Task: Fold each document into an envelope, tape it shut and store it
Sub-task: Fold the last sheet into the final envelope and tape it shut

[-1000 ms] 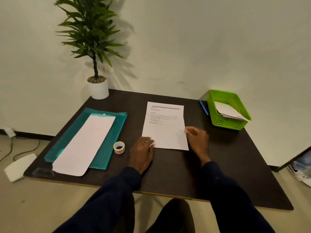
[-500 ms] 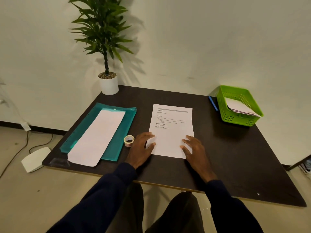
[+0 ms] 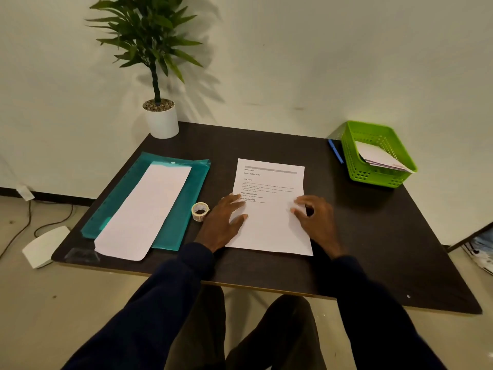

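A printed white document lies flat in the middle of the dark table. My left hand rests palm down on its left edge, fingers spread. My right hand rests on its right edge with fingers curled at the paper's border. A small roll of clear tape stands just left of my left hand. A long white envelope lies on a teal plastic folder at the left. A green basket at the back right holds folded white papers.
A potted plant stands at the table's back left corner. A blue pen lies beside the basket. A white device and cables lie on the floor at the left. A shoe shows at the far right.
Both hands have slid up the sheet from its lower corners to its middle edges. The camera has moved closer and tilted further down.
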